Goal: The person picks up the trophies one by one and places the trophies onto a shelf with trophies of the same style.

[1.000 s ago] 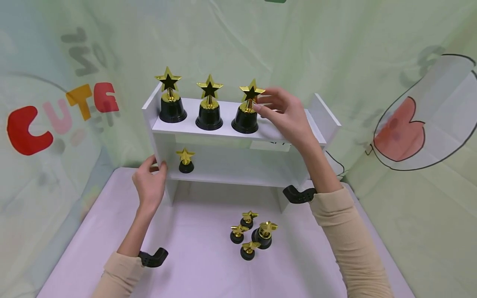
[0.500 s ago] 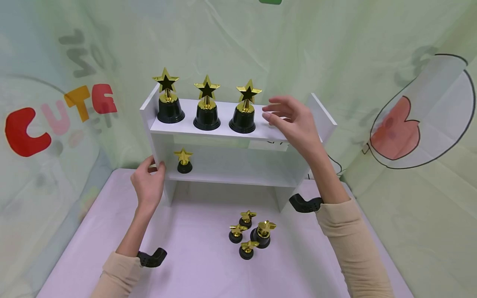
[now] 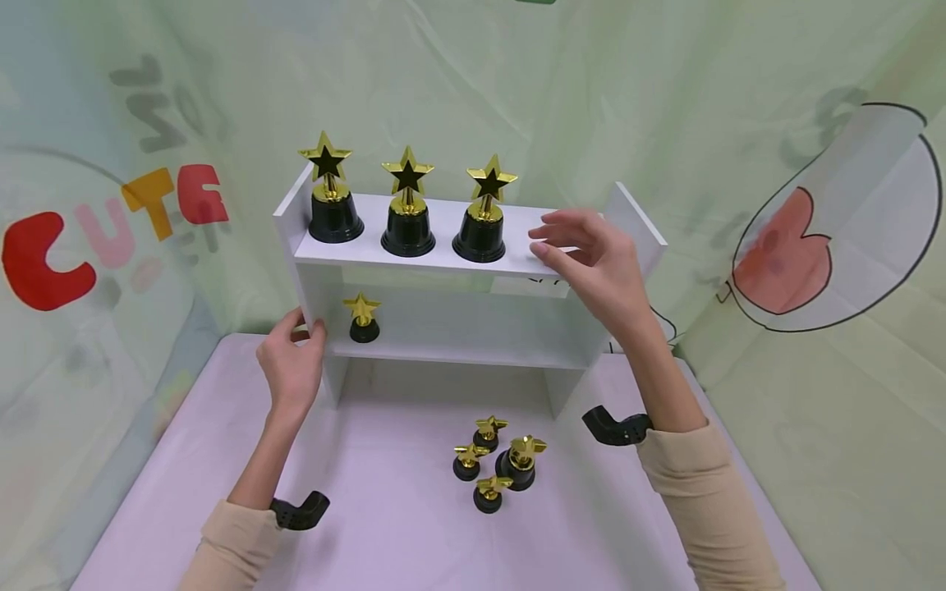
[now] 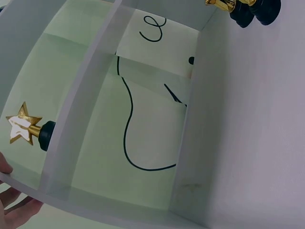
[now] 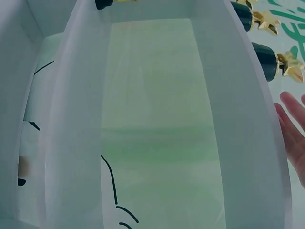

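Observation:
Three large gold star trophies with black bases stand in a row on the top board: a left trophy (image 3: 336, 215), a middle trophy (image 3: 408, 230) and a right trophy (image 3: 479, 234). One small star trophy (image 3: 364, 330) stands at the left of the lower board. My left hand (image 3: 291, 361) grips the left side panel of the white shelf (image 3: 458, 345), its thumb (image 4: 4, 164) on the inner face and fingers outside. Beside the right trophy, apart from it, my right hand (image 3: 597, 258) hovers over the top board with loosely bent fingers, holding nothing.
In front of the shelf, several trophies stand grouped on the pale table (image 3: 399, 525); the biggest is a star trophy (image 3: 517, 466). A raised side panel (image 3: 636, 226) bounds the top board's right end. Printed curtains (image 3: 776, 460) hang behind and at both sides.
My right hand has drawn away from the right trophy, moving right and slightly down, and its fingers have come off it. My left hand stays on the side panel.

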Available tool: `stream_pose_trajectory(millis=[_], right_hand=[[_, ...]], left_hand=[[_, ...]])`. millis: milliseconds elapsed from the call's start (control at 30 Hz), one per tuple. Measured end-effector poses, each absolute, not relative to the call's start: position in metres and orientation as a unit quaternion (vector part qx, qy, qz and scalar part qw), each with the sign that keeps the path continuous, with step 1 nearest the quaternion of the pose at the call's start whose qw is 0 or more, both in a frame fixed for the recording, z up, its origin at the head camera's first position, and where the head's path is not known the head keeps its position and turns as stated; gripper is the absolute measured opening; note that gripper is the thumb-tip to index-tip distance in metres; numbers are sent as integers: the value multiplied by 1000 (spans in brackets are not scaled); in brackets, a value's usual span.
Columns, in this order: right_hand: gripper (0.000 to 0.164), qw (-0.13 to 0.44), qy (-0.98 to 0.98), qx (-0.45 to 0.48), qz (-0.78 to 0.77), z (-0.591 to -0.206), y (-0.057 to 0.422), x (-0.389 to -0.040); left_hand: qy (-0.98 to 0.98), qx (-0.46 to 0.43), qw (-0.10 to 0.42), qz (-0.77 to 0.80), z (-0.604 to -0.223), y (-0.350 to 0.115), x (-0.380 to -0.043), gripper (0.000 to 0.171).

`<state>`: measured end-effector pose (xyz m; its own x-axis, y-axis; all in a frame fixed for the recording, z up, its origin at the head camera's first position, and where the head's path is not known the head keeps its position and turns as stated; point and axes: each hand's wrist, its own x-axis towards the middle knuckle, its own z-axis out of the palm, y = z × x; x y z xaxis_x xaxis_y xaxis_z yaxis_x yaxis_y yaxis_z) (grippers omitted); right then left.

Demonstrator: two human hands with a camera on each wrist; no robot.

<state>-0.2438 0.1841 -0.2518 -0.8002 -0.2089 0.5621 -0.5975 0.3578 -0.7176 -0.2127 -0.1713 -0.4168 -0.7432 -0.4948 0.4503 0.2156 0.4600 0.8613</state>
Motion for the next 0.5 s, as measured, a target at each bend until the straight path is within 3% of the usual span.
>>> stream_pose_trajectory(millis=[500], right_hand=[[32,208,-801,283,484,-265,181,-212]], left_hand=[[-780,90,347,-513,-416,-172,-212,23]])
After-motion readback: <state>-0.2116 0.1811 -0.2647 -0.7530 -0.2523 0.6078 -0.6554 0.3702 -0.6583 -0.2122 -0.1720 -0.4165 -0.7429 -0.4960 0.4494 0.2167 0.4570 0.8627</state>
